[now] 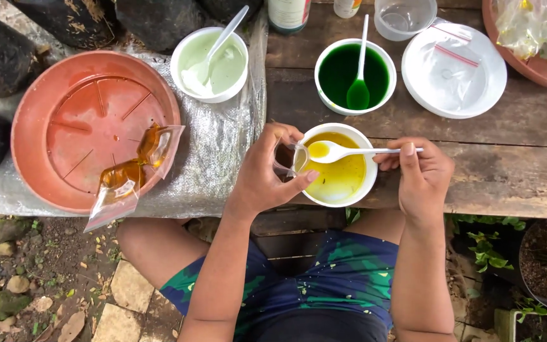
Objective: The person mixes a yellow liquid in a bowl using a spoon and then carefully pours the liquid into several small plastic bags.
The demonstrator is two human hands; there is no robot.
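The left hand (264,171) pinches open a thin, limp plastic bag (286,158) by its mouth, while the right hand (420,174) closes on the light spoon (343,152) handle, its bowl full of yellow liquid that probably spills easily.

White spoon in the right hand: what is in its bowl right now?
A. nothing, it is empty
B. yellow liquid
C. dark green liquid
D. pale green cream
B: the white spoon, held by the right hand, carries a pool of yellow liquid over the yellow-filled bowl, next to the small clear bag in the left hand.
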